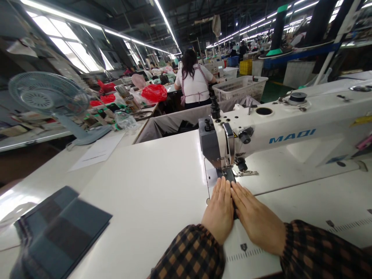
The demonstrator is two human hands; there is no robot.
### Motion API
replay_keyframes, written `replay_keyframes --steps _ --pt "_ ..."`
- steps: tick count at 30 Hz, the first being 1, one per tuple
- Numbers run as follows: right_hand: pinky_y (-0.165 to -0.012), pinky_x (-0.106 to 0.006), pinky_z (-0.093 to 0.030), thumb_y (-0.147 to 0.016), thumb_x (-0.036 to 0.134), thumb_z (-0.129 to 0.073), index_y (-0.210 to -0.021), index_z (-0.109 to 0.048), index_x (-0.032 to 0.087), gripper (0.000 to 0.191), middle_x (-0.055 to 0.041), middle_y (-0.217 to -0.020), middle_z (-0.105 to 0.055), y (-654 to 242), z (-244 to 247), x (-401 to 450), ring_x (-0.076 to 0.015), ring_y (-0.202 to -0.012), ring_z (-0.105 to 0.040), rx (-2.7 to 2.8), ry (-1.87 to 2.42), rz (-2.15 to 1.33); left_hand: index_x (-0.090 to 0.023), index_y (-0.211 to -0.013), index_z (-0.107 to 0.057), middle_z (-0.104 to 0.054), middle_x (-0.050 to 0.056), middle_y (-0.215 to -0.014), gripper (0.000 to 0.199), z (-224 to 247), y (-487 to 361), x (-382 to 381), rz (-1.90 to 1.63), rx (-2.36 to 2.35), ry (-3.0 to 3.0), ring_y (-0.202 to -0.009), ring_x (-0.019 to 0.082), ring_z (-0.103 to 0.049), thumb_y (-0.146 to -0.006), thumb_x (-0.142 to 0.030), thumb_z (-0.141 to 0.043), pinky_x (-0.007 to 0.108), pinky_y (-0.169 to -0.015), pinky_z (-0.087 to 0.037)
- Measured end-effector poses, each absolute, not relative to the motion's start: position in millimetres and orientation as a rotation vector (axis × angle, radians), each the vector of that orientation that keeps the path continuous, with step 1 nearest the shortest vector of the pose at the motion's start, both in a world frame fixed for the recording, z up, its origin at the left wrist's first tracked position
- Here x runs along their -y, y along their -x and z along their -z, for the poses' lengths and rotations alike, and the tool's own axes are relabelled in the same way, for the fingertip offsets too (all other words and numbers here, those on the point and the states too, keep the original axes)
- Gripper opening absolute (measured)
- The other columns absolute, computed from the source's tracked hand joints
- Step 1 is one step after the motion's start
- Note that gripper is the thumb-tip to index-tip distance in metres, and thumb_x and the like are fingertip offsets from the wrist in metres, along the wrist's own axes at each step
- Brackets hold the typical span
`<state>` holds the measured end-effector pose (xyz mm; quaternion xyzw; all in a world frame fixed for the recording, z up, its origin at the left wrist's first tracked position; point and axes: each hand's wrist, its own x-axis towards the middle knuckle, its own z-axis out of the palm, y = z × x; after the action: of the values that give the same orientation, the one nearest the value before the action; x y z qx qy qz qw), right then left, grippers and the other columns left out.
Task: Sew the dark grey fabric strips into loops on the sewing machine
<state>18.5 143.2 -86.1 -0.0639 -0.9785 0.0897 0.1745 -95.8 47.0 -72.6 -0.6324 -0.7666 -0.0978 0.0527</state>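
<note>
- My left hand (pixel 219 209) and right hand (pixel 257 220) lie palm down, fingers straight and pressed close together, their tips just in front of the presser foot (pixel 224 173); I see no pinch in either.
- The dark strip (pixel 230 176) runs under and between my hands to the foot of the sewing machine (pixel 293 133); my hands hide most of it.
- A hand on each side probably keeps the strip flat and straight.
- The folded dark cloth (pixel 69 228) lies well apart, left on the worktop (pixel 151 186), likely to stay out of my arms' way but within reach.
</note>
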Motion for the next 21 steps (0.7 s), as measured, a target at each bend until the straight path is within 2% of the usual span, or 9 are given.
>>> replay_keyframes --steps 5,8,11,16,21 --pt "-0.101 -0.04 -0.032 -0.08 0.014 -0.035 -0.131 -0.025 0.004 0.054 -0.0152 -0.137 -0.023 -18.6 83.0 -149.3 -0.0245 -0.127 -0.017 2.779 0.11 -0.224 -0.003 -0.128 -0.02 -0.026 0.023 -0.136 0.049 71.0 95.9 -46.2 0.405 2.378 1.921 -0.129 0.026 -0.01 -0.079 -0.004 -0.028 0.048 -0.1 -0.032" --pt "-0.101 -0.04 -0.032 -0.081 0.018 -0.038 -0.131 -0.027 0.004 0.053 -0.016 -0.137 -0.023 -21.2 80.9 -154.0 -0.0249 -0.127 -0.018 2.792 0.046 -0.191 -0.007 -0.126 -0.024 -0.028 0.021 -0.136 0.045 63.5 96.0 -41.1 0.54 2.433 1.921 -0.129 0.025 -0.015 -0.083 -0.017 -0.034 0.048 -0.098 -0.035" --pt "-0.102 -0.039 -0.029 -0.078 0.015 -0.039 -0.13 -0.028 0.003 0.054 -0.0158 -0.137 -0.024 -23.6 77.8 -158.7 -0.0239 -0.127 -0.018 2.823 -0.039 -0.175 -0.008 -0.124 -0.026 -0.027 0.021 -0.136 0.054 55.6 95.8 -35.9 0.622 2.412 2.023 -0.129 0.027 -0.016 -0.078 -0.028 -0.047 0.049 -0.098 -0.035" --pt "-0.103 -0.039 -0.029 -0.08 0.018 -0.038 -0.13 -0.028 0.004 0.052 -0.0143 -0.136 -0.027 -24.9 71.0 -167.7 -0.0222 -0.127 -0.019 2.811 -0.087 -0.3 -0.004 -0.128 -0.023 -0.025 0.021 -0.137 0.054 54.5 86.2 -34.0 0.514 2.437 1.984 -0.129 0.026 -0.012 -0.076 -0.011 -0.038 0.048 -0.1 -0.032" --pt "-0.103 -0.035 -0.029 -0.087 0.024 -0.031 -0.129 -0.032 0.01 0.044 -0.0084 -0.135 -0.033 -18.9 72.5 -180.7 -0.0159 -0.125 -0.025 2.745 0.099 -0.47 0.001 -0.129 -0.019 -0.022 0.023 -0.138 0.057 55.0 75.5 -34.1 0.471 2.487 1.884 -0.129 0.027 -0.009 -0.076 -0.009 -0.036 0.047 -0.101 -0.031"
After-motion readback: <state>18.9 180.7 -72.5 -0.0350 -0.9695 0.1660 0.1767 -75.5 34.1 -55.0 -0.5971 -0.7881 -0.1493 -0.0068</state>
